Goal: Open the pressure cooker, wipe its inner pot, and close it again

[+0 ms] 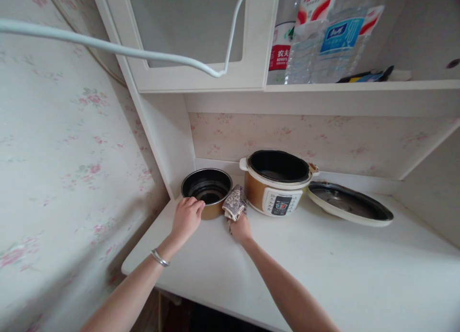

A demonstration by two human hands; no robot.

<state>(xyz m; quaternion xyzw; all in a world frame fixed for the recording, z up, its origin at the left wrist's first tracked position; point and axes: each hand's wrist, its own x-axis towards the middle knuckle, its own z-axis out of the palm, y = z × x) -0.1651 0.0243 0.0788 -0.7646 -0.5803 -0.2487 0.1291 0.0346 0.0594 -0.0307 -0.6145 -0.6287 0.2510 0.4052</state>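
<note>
A round inner pot [214, 210], black inside and gold outside, stands at the back left of the white counter [287, 269]. My left hand [187, 216] grips its near left rim, fingers curled over the edge. In my right hand [240, 227] is a bunched grey patterned cloth [235, 202], held against or just beside the pot's right side. Right of the cloth sits a gold and white electric cooker [255, 190] with its top uncovered, showing a black inside and a front control panel. Its detached oval lid [350, 205] lies with the inner side up.
A shelf [359, 86] with several plastic bottles [336, 40] overhangs the counter, next to a cabinet door [201, 80]. A white cable [118, 48] hangs across the upper left. Flowered wallpaper [72, 131] covers the wall at left.
</note>
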